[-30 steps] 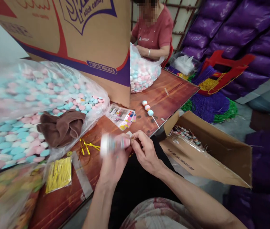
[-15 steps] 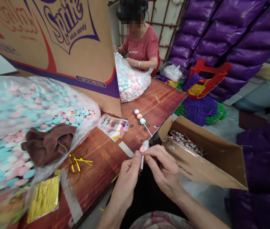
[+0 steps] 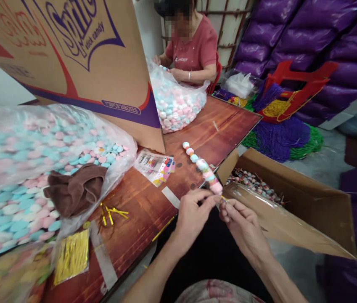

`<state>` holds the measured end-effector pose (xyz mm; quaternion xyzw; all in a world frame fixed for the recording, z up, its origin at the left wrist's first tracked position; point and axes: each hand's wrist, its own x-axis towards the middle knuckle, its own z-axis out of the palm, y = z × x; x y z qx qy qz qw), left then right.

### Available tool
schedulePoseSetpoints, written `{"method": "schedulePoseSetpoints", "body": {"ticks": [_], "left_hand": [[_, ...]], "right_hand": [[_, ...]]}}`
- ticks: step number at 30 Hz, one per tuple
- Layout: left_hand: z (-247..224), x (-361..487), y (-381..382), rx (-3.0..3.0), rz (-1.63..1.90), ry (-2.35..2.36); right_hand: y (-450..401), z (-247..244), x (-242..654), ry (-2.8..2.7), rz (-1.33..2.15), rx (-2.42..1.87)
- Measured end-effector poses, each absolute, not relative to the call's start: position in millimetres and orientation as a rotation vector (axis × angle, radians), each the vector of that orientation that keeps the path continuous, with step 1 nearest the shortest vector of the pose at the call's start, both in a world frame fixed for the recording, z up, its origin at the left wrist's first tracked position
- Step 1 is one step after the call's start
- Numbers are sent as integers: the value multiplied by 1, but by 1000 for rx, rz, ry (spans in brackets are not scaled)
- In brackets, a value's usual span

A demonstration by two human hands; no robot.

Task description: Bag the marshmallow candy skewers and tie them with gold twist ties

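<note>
on the reddish-brown table (image 3: 146, 202) lie gold strips (image 3: 110, 216) — then your left hand (image 3: 194, 215) pinches the marshmallow stick (image 3: 209, 174) near its base, by the table edge; your right hand (image 3: 239, 219) pinches a gold tie (image 3: 224, 199) there — beside an open carton (image 3: 304, 229).

Now holds the candy skewer (image 3: 209, 176) at full length in view, slanted over the near edge of the surface (image 3: 228, 130), tip inward; no longer blurred and pointing leftward, as a second ago, nor foreshortened with its stick downward, as half a second ago. Covers from view the stick below the lone candies (image 3: 190, 152), bare down to the near edge before. Brings the left hand (image 3: 194, 214) and right hand (image 3: 243, 223) farther right along that edge. Reveals fully the pale strip (image 3: 170, 197) there, partly hidden a second ago.
</note>
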<state>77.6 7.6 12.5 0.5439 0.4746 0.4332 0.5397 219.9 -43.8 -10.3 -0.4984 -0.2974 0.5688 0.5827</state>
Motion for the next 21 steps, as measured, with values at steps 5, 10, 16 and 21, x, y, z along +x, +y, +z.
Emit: {"method": "schedulePoseSetpoints", "body": {"ticks": [5, 10, 16, 21], "left_hand": [[-3, 14, 73, 1456, 1345, 1703], [-18, -21, 103, 1394, 1346, 1954], [-15, -26, 97, 1394, 1268, 1936], [-7, -20, 69, 1448, 1311, 1775]], "right_hand": [[-9, -21, 258, -326, 1308, -949], [5, -23, 247, -369, 1319, -1018], [-5, -17, 175, -782, 1362, -1113], [17, -11, 141, -1036, 1353, -1190]]}}
